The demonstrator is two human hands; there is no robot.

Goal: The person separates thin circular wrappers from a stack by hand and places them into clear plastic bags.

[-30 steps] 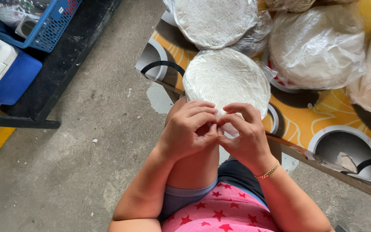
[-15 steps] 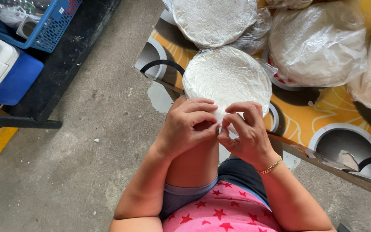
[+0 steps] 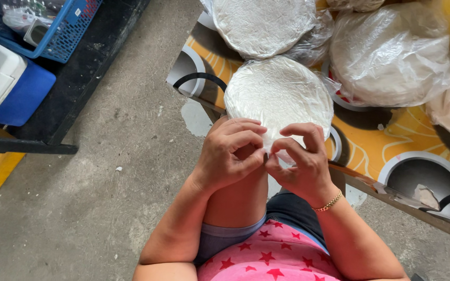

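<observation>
A round, flat stack of thin white discs wrapped in clear plastic lies face up at the near edge of a yellow-patterned table, just above the person's knee. Being round, it has no long axis to speak of; its flat face looks up toward the camera, and the gathered edge of its wrap points down toward the person. That near edge is where both hands meet. The left hand is curled, its fingers bent over and pressed to the plastic at the lower rim of the stack, pinching the wrap. The right hand mirrors it from the other side, fingers hooked narrow over the same bit of plastic, thumb tucked beneath; the two hands touch each other at the fingertips. A gold bracelet sits on the right wrist. Just beyond the held stack lies a second wrapped round stack, touching or nearly touching its far edge. To the right rest bulkier bags of clear plastic holding pale contents, which cannot be made out clearly. The table has round holes with white rims; one is at the right near edge. Below the hands are the bare knee, dark shorts and a pink top with red stars. Across the grey concrete floor, well apart to the left, stand a blue-and-white cooler and a blue plastic basket on a dark platform.
</observation>
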